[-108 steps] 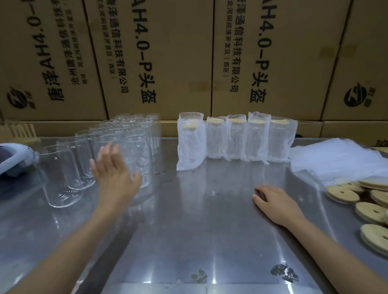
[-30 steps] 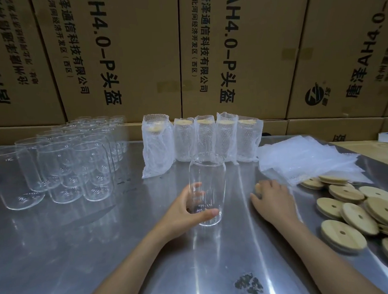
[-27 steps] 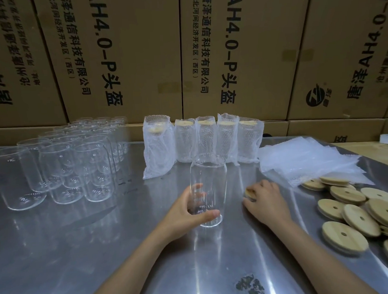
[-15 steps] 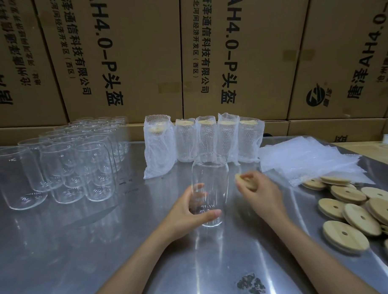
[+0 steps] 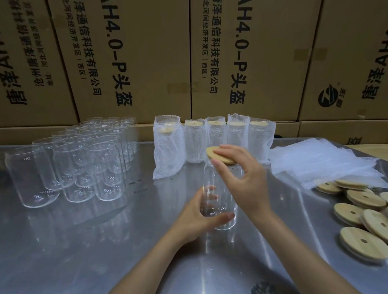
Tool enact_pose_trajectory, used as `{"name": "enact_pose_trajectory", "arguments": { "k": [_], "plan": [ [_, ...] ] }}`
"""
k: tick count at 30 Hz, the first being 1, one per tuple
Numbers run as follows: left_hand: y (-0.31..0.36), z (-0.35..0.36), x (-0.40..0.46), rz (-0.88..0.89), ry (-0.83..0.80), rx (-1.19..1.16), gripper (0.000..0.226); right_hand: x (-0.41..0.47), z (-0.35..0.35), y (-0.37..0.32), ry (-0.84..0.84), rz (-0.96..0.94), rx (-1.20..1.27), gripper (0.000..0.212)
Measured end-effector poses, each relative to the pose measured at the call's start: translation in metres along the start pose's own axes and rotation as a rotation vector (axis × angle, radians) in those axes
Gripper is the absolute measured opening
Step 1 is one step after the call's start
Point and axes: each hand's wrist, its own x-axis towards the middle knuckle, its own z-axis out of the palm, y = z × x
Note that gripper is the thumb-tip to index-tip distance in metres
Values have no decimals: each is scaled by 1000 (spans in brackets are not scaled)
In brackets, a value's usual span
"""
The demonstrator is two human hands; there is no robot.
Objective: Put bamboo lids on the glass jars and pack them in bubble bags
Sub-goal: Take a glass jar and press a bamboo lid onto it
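A clear jar [image 5: 221,201] stands upright on a shiny metal table [image 5: 104,249], near the middle. The left hand [image 5: 197,219] wraps around the low part of the jar, thumb in front and fingers behind, seen through the glass. The right hand [image 5: 244,180] holds a round bamboo lid [image 5: 217,156] at the top of the jar. Its fingers lie over the lid and its thumb is at the near edge. The lid looks a bit tilted, and I cannot tell if it sits all the way down on the jar.

To the left stand many empty jars [image 5: 79,164] in rows, close together. Behind the hands, five packed jars [image 5: 212,139] stand in a row in white bubble bags, each with a lid on. To the right lies a flat pile of bags [image 5: 321,162]. In front of that pile, more lids [image 5: 367,217] lie spread on the table, some on top of each other. Each has a small hole. Big brown boxes [image 5: 141,60] with black writing make a wall behind the table.
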Motion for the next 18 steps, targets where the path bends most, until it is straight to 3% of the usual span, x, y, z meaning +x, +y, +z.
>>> {"name": "enact_pose_trajectory", "arguments": {
  "k": [6,11,18],
  "plan": [
    [0,0,-1,1,-7,11,92,4,-6,-2,-91,-52,-132,19],
    [1,1,-1,-11,-7,3,90,10,-16,-5,-176,-102,-232,33],
    [6,2,-4,3,-11,26,86,10,-18,-6,-224,-94,-262,27]
  ]
}}
